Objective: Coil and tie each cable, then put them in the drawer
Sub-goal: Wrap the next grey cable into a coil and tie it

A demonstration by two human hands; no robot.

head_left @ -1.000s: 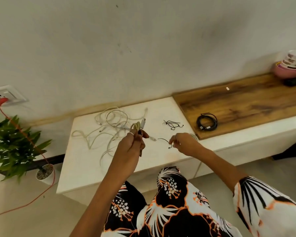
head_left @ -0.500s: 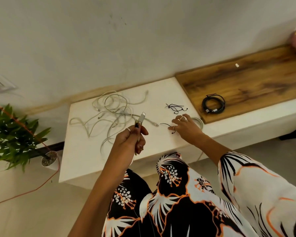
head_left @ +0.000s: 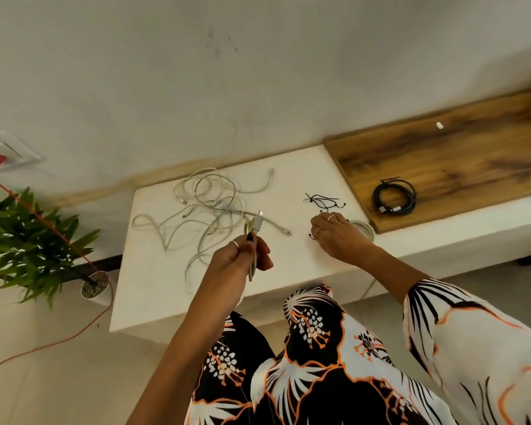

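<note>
While the left hand (head_left: pixel 241 259) hangs above the white table (head_left: pixel 154 289), its fingers and thumb pinch a folded white cable (head_left: pixel 253 233), the plug end sticking up past the fingertips. Lower and to the right, the right hand (head_left: pixel 339 237) reaches down to the tabletop with fingers bent over a thin black tie (head_left: pixel 313 236); whether it actually pinches the tie cannot be told. Further ties (head_left: pixel 324 200) lie in a small black heap just beyond that hand. Loose white cables (head_left: pixel 209 207) sprawl tangled across the table's far left part. On the wooden board (head_left: pixel 460 161) to the right rests a black cable (head_left: pixel 394 199), coiled and tied. A potted plant (head_left: pixel 28 240) stands at left below a wall socket (head_left: pixel 3 150) with a red plug. No writing or brand is legible anywhere.
</note>
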